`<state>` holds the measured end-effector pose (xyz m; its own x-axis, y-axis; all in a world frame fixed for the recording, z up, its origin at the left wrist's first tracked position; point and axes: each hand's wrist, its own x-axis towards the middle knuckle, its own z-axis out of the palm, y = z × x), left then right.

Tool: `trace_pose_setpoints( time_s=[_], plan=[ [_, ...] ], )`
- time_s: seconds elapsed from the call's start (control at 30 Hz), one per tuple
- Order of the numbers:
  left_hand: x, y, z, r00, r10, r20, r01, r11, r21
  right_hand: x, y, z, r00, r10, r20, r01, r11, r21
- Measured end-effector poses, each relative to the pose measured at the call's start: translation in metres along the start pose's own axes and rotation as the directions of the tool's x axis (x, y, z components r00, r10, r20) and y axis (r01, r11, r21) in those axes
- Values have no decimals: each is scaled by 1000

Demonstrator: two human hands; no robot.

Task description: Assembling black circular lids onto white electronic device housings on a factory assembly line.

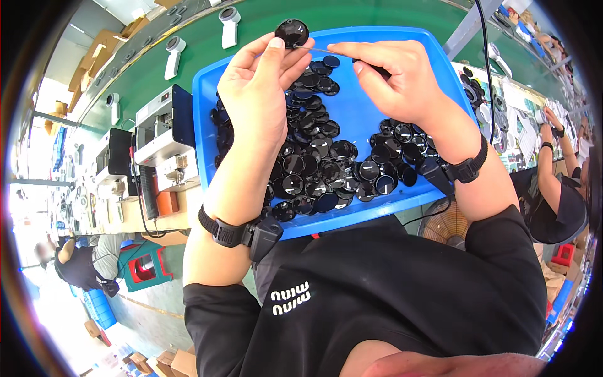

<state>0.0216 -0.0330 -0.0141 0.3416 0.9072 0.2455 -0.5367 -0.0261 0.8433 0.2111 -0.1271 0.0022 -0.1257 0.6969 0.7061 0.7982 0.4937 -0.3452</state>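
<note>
Up over the far left part of the blue tub [367,103], my left hand [256,91] pinches a glossy black round disc [292,31] between thumb and fingers. My right hand [402,78] grips a thin pointed tool [316,49] with a slim metal shaft; its dark handle is mostly hidden in my palm. The shaft's tip meets the disc's lower edge, or lies right by it; I cannot tell which. Below my hands, many loose shiny black discs [314,166] lie in the tub, heaped at its left, front and right.
A green work surface [389,12] stretches behind the tub, with white handheld devices [230,28] on it. Grey bench machines [164,122] stand close at the left. A black cable [487,63] hangs at the right. Co-workers sit at both sides, one in a black cap [556,217].
</note>
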Motion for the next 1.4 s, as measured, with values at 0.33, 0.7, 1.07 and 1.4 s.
trace_pose_setpoints(
  time_s=[0.33,0.7,1.07,1.4],
  plan=[
    [-7,-1,8,998,50,35,-52,996,69,0,-2,2,1000,-9,-14,8,997,-72],
    [-13,-3,9,937,265,226,-307,935,178,1,1,10,995,57,-88,-50,996,80],
    [-12,14,1,869,361,338,-375,927,-26,0,-10,-2,996,49,-77,-13,909,417],
    [-7,-10,-2,975,-19,223,-31,975,220,-1,-13,-2,979,62,-194,24,910,414]
  ],
)
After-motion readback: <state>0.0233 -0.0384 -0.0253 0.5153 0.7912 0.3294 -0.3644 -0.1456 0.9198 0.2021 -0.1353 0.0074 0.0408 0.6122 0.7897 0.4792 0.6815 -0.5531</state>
